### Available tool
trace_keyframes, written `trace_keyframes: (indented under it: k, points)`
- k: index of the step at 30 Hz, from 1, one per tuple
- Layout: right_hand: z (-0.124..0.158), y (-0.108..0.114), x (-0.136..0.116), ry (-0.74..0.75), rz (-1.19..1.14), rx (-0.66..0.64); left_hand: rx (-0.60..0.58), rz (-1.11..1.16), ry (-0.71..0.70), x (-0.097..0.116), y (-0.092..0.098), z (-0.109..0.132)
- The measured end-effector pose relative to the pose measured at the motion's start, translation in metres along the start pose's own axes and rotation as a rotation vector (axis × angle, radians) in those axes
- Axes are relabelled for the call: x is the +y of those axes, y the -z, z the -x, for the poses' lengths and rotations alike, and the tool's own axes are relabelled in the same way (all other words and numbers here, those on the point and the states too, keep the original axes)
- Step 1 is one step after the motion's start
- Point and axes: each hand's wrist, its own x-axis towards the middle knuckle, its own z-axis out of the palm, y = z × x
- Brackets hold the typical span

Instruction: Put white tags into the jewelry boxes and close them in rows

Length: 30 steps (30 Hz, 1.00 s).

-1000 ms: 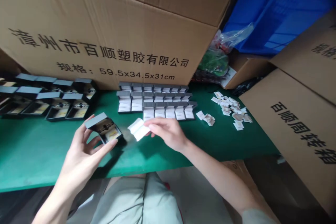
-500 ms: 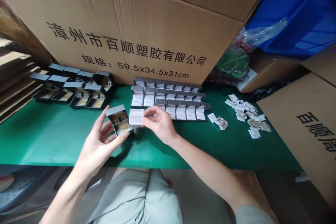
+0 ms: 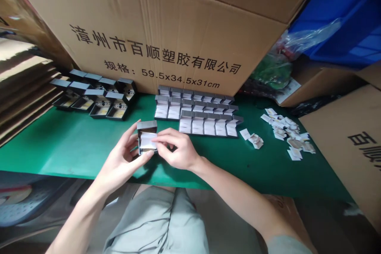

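My left hand [image 3: 120, 162] grips a small open grey box [image 3: 147, 127] above the front of the green table [image 3: 59, 147]. Its lid stands up at the back. My right hand [image 3: 175, 149] pinches a white card insert [image 3: 147, 140] that lies over the inside of the box. The two hands touch around the box. Rows of open grey boxes with white inserts [image 3: 198, 113] stand just behind my right hand.
A group of open dark boxes without white inserts [image 3: 95, 97] sits at the back left. Loose white inserts [image 3: 285, 133] lie scattered at the right. A large printed carton [image 3: 166, 27] stands behind, more cartons at the right [image 3: 351, 143], flat cardboard at the left [image 3: 20, 87].
My right hand has brought the white insert from beside the box onto the box's inside. Both hands came together, and the view shifted left.
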Motion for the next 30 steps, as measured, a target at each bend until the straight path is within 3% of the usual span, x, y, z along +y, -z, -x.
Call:
trace_keyframes:
  k: [11,21,30]
  points:
    - [0.004,-0.003,0.003,0.168,0.262,-0.159,0.032,-0.038,-0.045,-0.001,0.006,0.005]
    - [0.005,0.000,-0.008,0.266,0.173,-0.097,0.099,-0.173,-0.038,0.003,0.005,0.007]
    - [0.007,0.000,-0.010,0.260,0.217,-0.112,0.108,-0.233,-0.045,0.002,0.005,0.006]
